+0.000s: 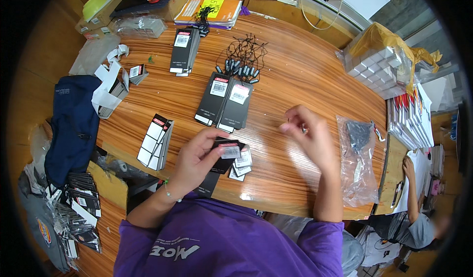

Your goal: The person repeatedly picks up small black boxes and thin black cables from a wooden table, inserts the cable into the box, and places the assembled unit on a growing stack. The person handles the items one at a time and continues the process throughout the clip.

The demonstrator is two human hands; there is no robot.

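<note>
Two bare hands work above a curved wooden table [305,75] crowded with black tags and packaging. At the table's left edge a dark blue garment [74,122] hangs over the side, with white ribbon strips [111,82] lying just beside it. On the far right stands a block of small white boxes [377,67] wrapped in clear plastic with crumpled yellow-brown paper on top, and beside it a row of flat white packs with red markings [409,122]. Nearer the person, a clear plastic bag [357,159] holding dark small parts lies flat by the right forearm. At the far edge a yellow and orange pad [209,8] sits under a bundle of black cords. Three stacks of long black tags with white and red labels rest on the wood: one far [185,50], one at centre [224,102], one fanned at the near left edge [156,141]. A loose tangle of black strings with plastic ends [244,58] lies between them. The left hand [197,159] pinches a black hang tag [227,151] with a white label between thumb and fingers, just above a small pile of similar tags [240,166]. The right hand [308,134] is raised, fingertips curled together around something small; what it is cannot be made out.
</note>
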